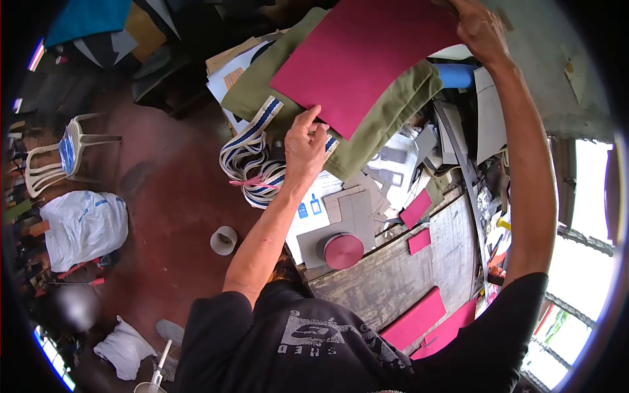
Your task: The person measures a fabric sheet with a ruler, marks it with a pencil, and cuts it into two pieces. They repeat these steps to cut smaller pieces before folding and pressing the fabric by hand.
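Observation:
A large magenta sheet, smooth and slightly bowed, spans between my two hands at the top of the view. My right hand grips its far right corner, fingers closed. At the near edge, my left hand pinches the sheet with fingers bent; part of the grip is hidden. Under the sheet lies folded olive-green cloth. Beside my left wrist is a bundle of blue-and-white striped webbing tied with a pink strip. A round roll of magenta strip rests on grey board pieces.
Small magenta pieces and larger magenta panels lie on the worn wooden table. A metal bar runs along its right side. On the red floor stand a white plastic chair, a stuffed white bag and a white roll.

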### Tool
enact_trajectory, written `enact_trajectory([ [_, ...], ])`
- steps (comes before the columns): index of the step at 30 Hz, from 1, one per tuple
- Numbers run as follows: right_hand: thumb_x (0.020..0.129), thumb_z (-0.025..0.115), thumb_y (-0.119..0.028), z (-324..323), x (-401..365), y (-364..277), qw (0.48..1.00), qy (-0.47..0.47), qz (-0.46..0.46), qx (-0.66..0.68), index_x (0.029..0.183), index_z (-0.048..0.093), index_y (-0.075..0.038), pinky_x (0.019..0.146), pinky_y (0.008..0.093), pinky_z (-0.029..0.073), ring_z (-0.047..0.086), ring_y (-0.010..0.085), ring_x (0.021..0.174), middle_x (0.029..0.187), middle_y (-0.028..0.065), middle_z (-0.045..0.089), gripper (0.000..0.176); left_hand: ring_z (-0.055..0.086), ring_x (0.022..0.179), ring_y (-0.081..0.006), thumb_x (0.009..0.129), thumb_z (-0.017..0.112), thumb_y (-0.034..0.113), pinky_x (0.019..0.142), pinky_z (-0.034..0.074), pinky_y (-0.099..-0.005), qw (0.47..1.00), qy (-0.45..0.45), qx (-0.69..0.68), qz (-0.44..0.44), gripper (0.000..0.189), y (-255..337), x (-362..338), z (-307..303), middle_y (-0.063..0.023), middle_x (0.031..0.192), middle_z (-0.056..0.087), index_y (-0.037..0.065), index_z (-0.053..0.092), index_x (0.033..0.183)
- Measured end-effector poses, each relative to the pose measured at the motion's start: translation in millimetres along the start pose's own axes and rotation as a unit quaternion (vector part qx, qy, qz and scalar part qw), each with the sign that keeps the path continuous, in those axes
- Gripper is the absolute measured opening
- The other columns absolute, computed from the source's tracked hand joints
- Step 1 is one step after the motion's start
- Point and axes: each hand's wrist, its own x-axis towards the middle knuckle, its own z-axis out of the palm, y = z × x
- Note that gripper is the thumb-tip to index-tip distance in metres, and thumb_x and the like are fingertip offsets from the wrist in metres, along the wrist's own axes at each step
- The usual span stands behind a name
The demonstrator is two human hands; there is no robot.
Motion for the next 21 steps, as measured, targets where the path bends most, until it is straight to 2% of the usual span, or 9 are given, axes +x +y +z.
enact_trajectory([
  [1, 0.1, 0.045, -0.063, 1.4, 0.6, 1.7, 0.998, 0.002, -0.045, 0.035, 0.139, 0.051, 0.006, 0.108, 0.0385, 0.047, 0.059, 0.0281, 0.119, 0.125, 0.0162, 0.052, 0.079, 0.065, 0.089, -0.0112, 0.098, 0.06, 0.002, 0.078, 0.054, -0.0235, 1.0, 0.002, 0.004, 0.007, 0.042, -0.8, 0.4, 0.3, -0.0102, 0.107, 0.066, -0.003, 0.054, 0.139],
  [4, 0.105, 0.049, -0.028, 2.4, -0.4, -19.8, 0.994, 0.017, 0.019, -0.104, 0.135, 0.054, 0.005, 0.105, 0.0348, 0.051, 0.062, 0.0269, 0.118, 0.124, 0.0152, 0.054, 0.045, 0.063, 0.083, -0.0098, 0.098, 0.061, 0.002, 0.074, 0.052, -0.0229, 1.0, 0.007, 0.002, 0.001, 0.042, 0.8, 0.8, 0.7, -0.0092, 0.101, 0.067, -0.003, 0.055, 0.139],
  [7, 0.097, 0.046, 0.0, 5.8, -1.3, -26.2, 0.99, 0.025, 0.018, -0.137, 0.132, 0.057, 0.004, 0.102, 0.0318, 0.053, 0.065, 0.025, 0.114, 0.122, 0.014, 0.057, 0.037, 0.061, 0.081, -0.0084, 0.098, 0.059, 0.002, 0.071, 0.05, -0.0218, 1.0, 0.01, -0.006, -0.004, 0.042, -0.8, 0.3, 1.2, -0.0072, 0.093, 0.068, -0.002, 0.055, 0.139],
  [13, 0.09, 0.049, 0.008, 11.3, 1.3, -67.9, 0.973, 0.044, 0.016, -0.226, 0.13, 0.059, 0.001, 0.098, 0.0296, 0.055, 0.069, 0.0234, 0.107, 0.119, 0.0128, 0.062, 0.042, 0.06, 0.08, -0.0079, 0.099, 0.057, 0.003, 0.07, 0.049, -0.0203, 0.995, 0.024, -0.086, -0.05, 0.041, 15.8, -4.2, 3.8, -0.0051, 0.092, 0.067, -0.003, 0.055, 0.14],
  [19, 0.087, 0.054, 0.01, 10.8, 0.2, -82.1, 0.923, 0.055, 0.031, -0.38, 0.128, 0.061, -0.002, 0.095, 0.0288, 0.057, 0.07, 0.0235, 0.107, 0.119, 0.0113, 0.065, 0.043, 0.061, 0.081, -0.0074, 0.097, 0.058, 0.001, 0.068, 0.05, -0.0211, 0.987, 0.044, -0.136, -0.076, 0.044, 19.2, -4.5, 7.4, -0.0031, 0.088, 0.065, -0.004, 0.054, 0.141],
  [21, 0.086, 0.056, 0.012, 6.7, -4.0, -83.6, 0.95, 0.061, 0.035, -0.306, 0.127, 0.061, -0.002, 0.094, 0.0294, 0.057, 0.07, 0.0235, 0.106, 0.118, 0.011, 0.066, 0.044, 0.061, 0.082, -0.0074, 0.097, 0.058, 0.001, 0.067, 0.051, -0.0214, 0.984, 0.046, -0.154, -0.078, 0.044, 17.5, -3.4, 8.3, -0.003, 0.088, 0.065, -0.004, 0.054, 0.141],
])
